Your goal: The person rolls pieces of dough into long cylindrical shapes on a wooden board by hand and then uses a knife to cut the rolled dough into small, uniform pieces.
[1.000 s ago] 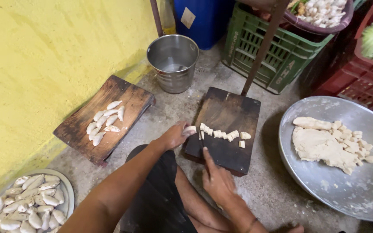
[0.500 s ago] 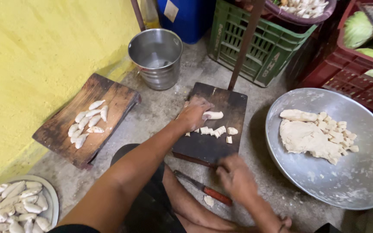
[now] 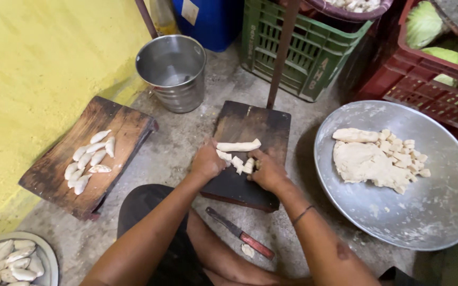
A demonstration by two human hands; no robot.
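Both hands, left hand (image 3: 208, 160) and right hand (image 3: 267, 170), pinch dough pieces (image 3: 238, 163) on the dark board (image 3: 250, 127), a dough roll (image 3: 238, 145) at twelve o'clock.

dough pieces (image 3: 238, 163) on board (image 3: 250, 127) | pan (image 3: 441, 212) right | bucket (image 3: 173, 71) behind-left
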